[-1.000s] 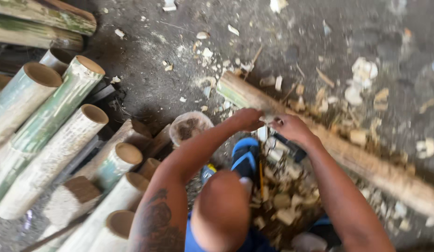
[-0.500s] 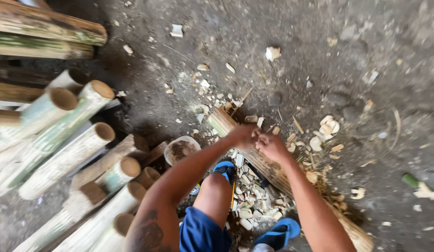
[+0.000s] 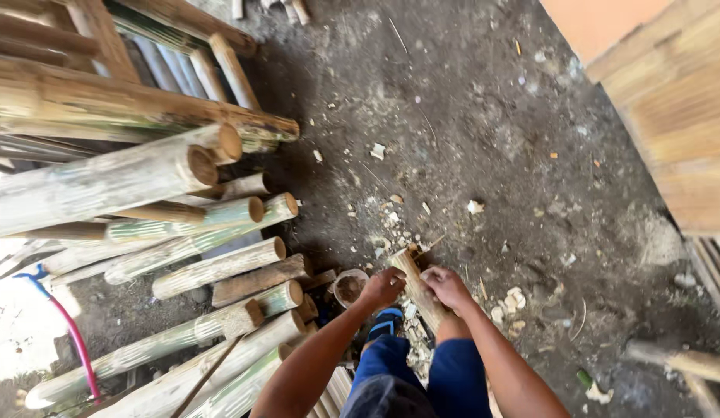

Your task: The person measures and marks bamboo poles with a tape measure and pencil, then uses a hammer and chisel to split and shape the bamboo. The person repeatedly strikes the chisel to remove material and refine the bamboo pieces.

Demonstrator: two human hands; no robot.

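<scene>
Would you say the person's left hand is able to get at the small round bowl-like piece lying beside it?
Probably yes: the left hand grips the bamboo pole right beside the bowl-like piece, and nothing lies between them, though it would have to let go first.

Bamboo pole [image 3: 416,292] now tipped steeply up — both hands' grip shifted nearer its end

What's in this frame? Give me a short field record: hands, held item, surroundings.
left hand: closed on the left side of the pole end
right hand: closed on the right side of the same pole
pole: bamboo, lying on the ground, cut end pointing away from the person
bowl: small, round, on the ground just left of the left hand
stack: many cut bamboo poles piled at left
chips: pale scraps scattered around the pole
ground: dark dirt
sandal: blue, below the left hand
</scene>
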